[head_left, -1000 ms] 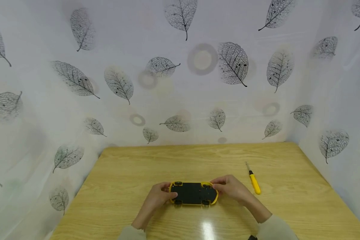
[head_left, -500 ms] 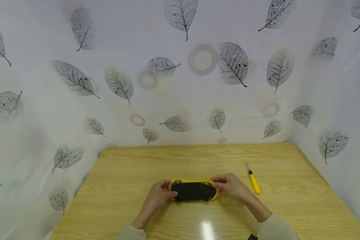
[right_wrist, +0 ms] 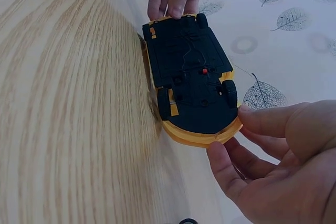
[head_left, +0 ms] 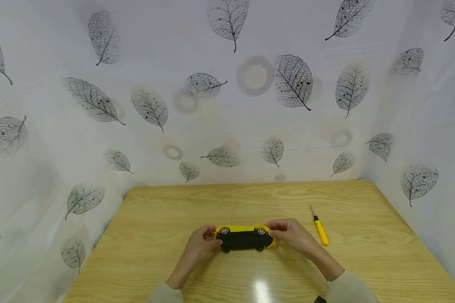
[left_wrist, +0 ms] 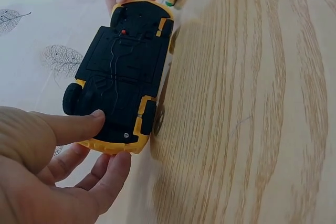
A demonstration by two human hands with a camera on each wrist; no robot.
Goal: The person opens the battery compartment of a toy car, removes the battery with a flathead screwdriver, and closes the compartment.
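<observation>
A yellow toy car (head_left: 242, 240) is tilted between both hands, its black underside facing the person. My left hand (head_left: 198, 250) grips one end, the thumb lying on the underside in the left wrist view. At the other end my right hand (head_left: 293, 236) pinches the yellow bumper (right_wrist: 202, 139) between thumb and fingers. A small red part (left_wrist: 123, 32), looking like a switch, sits on the underside, and a screw (left_wrist: 126, 135) shows near the left thumb. The roof is hidden. A thin antenna wire (head_left: 232, 216) sticks up behind the car.
A screwdriver with a yellow and black handle (head_left: 321, 232) lies on the wooden table (head_left: 167, 210), right of the right hand. Leaf-patterned white curtains (head_left: 250, 126) enclose the table at the back and sides. A small dark object (head_left: 320, 299) shows at the bottom edge.
The car has been tipped, bringing its far-side wheels and yellow side into view. The antenna wire now shows behind it. Both hands keep their hold in nearly the same place.
</observation>
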